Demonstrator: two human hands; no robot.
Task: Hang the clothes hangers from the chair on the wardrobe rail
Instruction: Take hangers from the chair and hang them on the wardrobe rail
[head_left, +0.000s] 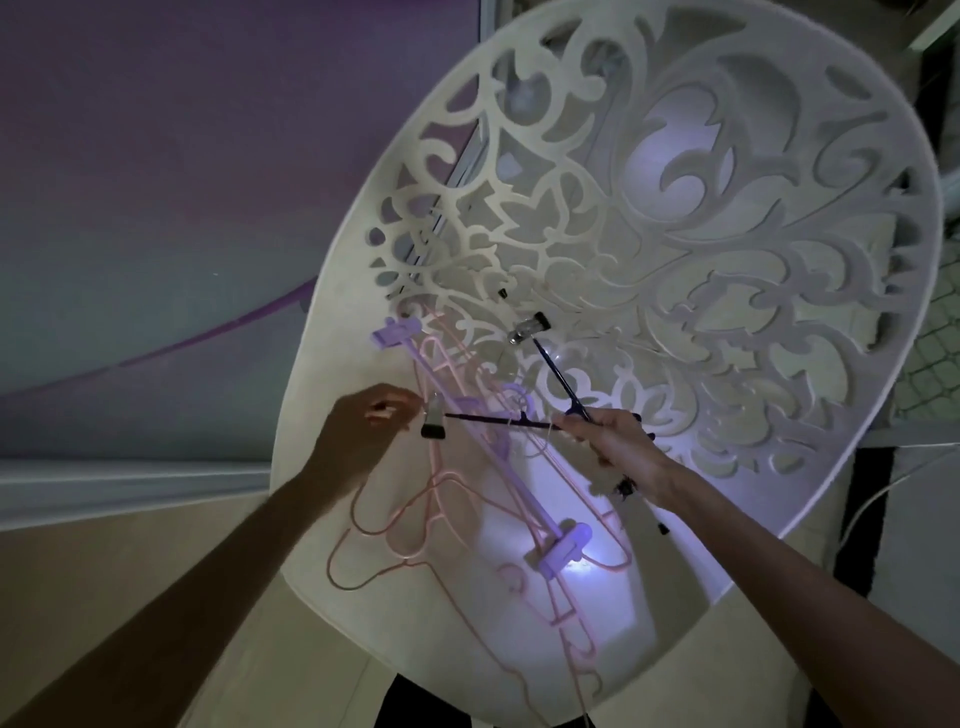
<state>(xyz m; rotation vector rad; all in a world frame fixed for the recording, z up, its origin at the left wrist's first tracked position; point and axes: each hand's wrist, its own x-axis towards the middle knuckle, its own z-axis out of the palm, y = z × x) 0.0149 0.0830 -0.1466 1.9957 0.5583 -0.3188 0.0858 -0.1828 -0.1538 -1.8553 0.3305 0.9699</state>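
Observation:
A white plastic chair (363, 597) with a cut-out scroll back fills the view. On its seat lie several hangers: thin pink wire ones (363, 525) and a lilac clip hanger (488, 452) set diagonally. My right hand (618, 447) grips two dark clip hangers (498, 420) where their bars cross, holding them just above the pile. One dark bar runs left to a clip near my left hand (369, 421); the other rises to a metal clip (527, 330). My left hand hovers at that left clip with fingers curled; whether it touches the clip is unclear.
A purple-grey wall (182, 182) stands behind the chair on the left, with a pale skirting band and a tan floor (104, 561) below. Dark furniture and a mesh surface (930, 364) sit at the right edge. No wardrobe rail is in view.

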